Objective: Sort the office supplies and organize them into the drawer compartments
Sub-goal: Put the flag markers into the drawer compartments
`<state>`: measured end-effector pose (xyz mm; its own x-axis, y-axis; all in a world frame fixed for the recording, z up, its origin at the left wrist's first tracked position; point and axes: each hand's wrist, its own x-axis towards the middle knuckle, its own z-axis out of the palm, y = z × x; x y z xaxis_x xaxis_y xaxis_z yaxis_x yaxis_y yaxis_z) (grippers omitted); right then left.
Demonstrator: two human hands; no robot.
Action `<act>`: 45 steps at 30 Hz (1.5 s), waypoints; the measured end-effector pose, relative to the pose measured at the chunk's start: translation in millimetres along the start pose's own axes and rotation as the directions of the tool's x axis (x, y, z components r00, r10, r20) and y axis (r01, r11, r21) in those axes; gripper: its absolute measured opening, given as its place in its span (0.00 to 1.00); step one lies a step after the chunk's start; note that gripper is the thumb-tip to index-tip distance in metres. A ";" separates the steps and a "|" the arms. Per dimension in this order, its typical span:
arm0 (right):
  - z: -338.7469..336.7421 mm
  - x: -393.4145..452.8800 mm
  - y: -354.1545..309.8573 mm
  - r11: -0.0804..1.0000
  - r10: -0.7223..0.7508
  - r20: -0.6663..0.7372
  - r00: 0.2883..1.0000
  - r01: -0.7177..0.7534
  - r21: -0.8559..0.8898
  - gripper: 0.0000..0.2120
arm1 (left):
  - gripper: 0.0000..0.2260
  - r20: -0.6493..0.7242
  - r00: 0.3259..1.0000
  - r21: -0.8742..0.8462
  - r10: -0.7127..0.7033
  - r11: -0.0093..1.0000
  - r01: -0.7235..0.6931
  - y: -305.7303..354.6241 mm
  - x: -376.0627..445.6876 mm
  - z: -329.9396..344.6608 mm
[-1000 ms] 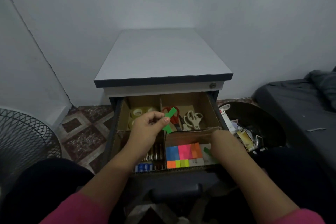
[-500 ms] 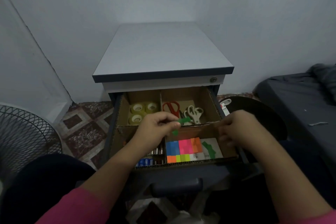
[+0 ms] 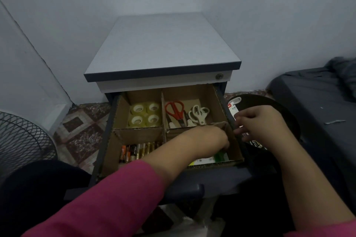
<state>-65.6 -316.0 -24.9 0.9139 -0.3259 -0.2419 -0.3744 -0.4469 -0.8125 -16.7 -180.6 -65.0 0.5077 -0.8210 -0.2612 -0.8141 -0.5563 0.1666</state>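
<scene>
Just under the left hand (image 3: 208, 139), in the near right compartment of the open cardboard-divided drawer (image 3: 217, 98): a bright green paper strip (image 3: 221, 156), beside the pale yellow-green edge of a pad of sticky notes (image 3: 204, 160). Left fingers (image 3: 224, 145) curled downward into that compartment, tips hidden behind the knuckles; cannot tell whether pinching the strip or already clear of it.

Beyond those fingers, past the cross divider: red-handled scissors (image 3: 174, 110) and white-handled scissors (image 3: 199, 114) lying together. Further to their left: four clear tape rolls (image 3: 145, 114) in the far compartment and a row of black-and-gold batteries (image 3: 134, 150) in the near one.

Right hand (image 3: 260, 123) outside the drawer's right wall, over a dark round tray (image 3: 269, 102) of unsorted bits. Right fingers (image 3: 240, 131) bent and close together, something pale under them; cannot tell whether gripping it. Just beyond them, a white packet with a red label (image 3: 232, 108).

Probably the placing step: setting the green strip down with the paper items while reaching for the next piece.

Next move likely calls for lifting the left fingers straight up, clear of the thin cardboard walls, then bringing one item in from the tray and matching it to a compartment.
</scene>
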 end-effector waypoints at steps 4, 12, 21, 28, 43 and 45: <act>0.9 3.0 1.2 1.000 0.012 0.035 0.999 -0.011 -0.025 0.07 | 0.11 0.021 1.000 0.047 0.022 0.999 -0.023 -3.3 5.2 3.6; 9.7 5.7 1.3 0.995 0.061 0.115 0.991 -0.051 -0.085 0.05 | 0.13 -0.094 0.995 -0.002 0.043 0.999 -0.044 -19.8 -13.8 9.7; 45.9 2.4 -2.8 0.775 0.053 0.218 0.974 0.098 -0.625 0.05 | 0.11 -0.269 0.963 -0.141 -0.009 0.990 -0.030 -43.8 -68.2 15.7; 73.4 2.4 3.9 0.640 0.002 0.230 0.973 0.175 -0.748 0.03 | 0.10 -0.286 0.954 -0.224 -0.095 0.974 0.030 -49.8 -76.4 30.9; 78.8 5.5 6.5 0.610 -0.018 0.165 0.986 0.142 -0.780 0.08 | 0.10 -0.300 0.950 -0.199 -0.084 0.980 0.024 -51.6 -74.6 35.3; 78.5 4.7 7.7 0.608 -0.034 0.160 0.987 0.147 -0.780 0.06 | 0.09 -0.301 0.950 -0.199 -0.085 0.980 0.025 -51.5 -74.8 35.7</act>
<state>-51.8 -255.6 -73.9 0.9395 -0.1731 -0.2955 -0.2151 -0.9697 -0.1158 -22.9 -85.9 -88.0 0.6365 -0.7709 0.0242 -0.7289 -0.5910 0.3456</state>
